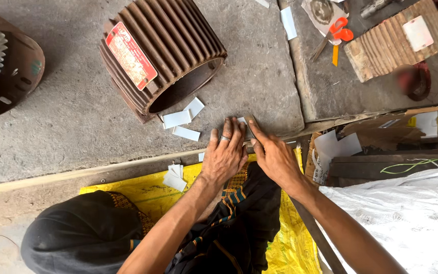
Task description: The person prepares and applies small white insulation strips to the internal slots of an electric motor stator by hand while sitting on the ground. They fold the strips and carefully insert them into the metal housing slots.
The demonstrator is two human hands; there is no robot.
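Observation:
My left hand (225, 152) lies flat on the concrete floor (77, 116), fingers together, pressing down a small white paper strip (241, 121) whose edge shows past the fingertips. A ring sits on one finger. My right hand (275, 155) is beside it, index finger stretched forward along a thin flat bar (252, 124) laid over the strip. Several cut white paper pieces (182, 117) lie just left, in front of a ribbed brown motor casing (160, 50) lying on its side.
More white pieces (174, 176) rest on a yellow sheet (143, 190) by my knees. Another motor casing (1, 61) is at far left. Orange-handled scissors (340, 29), a ribbed block (391, 43), cardboard scraps (381, 129) and a white sack (406, 213) lie to the right.

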